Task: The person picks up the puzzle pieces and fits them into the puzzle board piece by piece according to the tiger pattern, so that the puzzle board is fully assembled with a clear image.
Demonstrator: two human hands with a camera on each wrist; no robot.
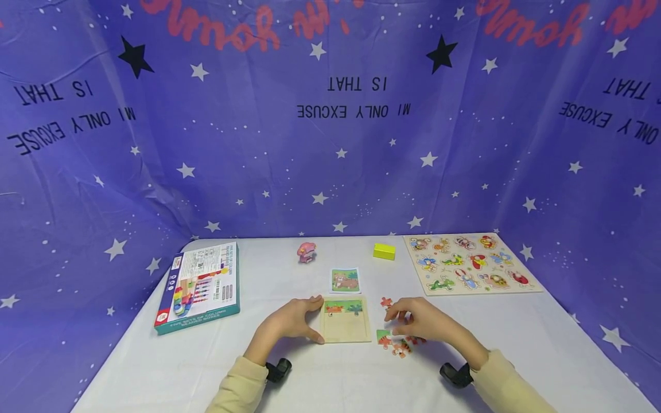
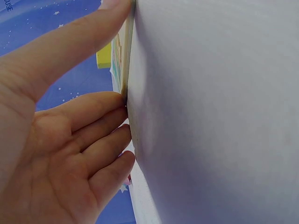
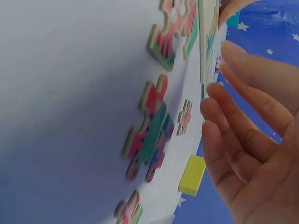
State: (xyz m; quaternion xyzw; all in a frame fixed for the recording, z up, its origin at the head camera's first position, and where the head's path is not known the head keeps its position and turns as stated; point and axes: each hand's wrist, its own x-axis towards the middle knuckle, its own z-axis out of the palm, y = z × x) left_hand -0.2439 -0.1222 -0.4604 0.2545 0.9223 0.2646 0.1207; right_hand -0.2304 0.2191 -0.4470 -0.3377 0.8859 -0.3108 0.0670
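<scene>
A small wooden puzzle tray point(image 1: 347, 334) lies on the table with picture pieces point(image 1: 343, 307) fitted along its top. Against its left edge rests my left hand point(image 1: 294, 319), thumb at the near corner and straight fingertips at the far one. My right hand point(image 1: 427, 319) hovers above loose jigsaw pieces point(image 1: 401, 348) right of the tray, fingers loosely bent. In the right wrist view nothing shows between those fingers; several pieces point(image 3: 150, 135) lie on the cloth below. One red piece point(image 1: 385, 301) sits farther back. Beyond the tray lies a picture card point(image 1: 345, 280) showing an animal.
At the left stands a boxed bead set point(image 1: 206, 281). A pink toy figure point(image 1: 306, 252) and a yellow block point(image 1: 384, 251) are at the back. On the right lies a large wooden insect puzzle board point(image 1: 470, 265). A starry purple cloth point(image 1: 330, 172) hangs behind the table.
</scene>
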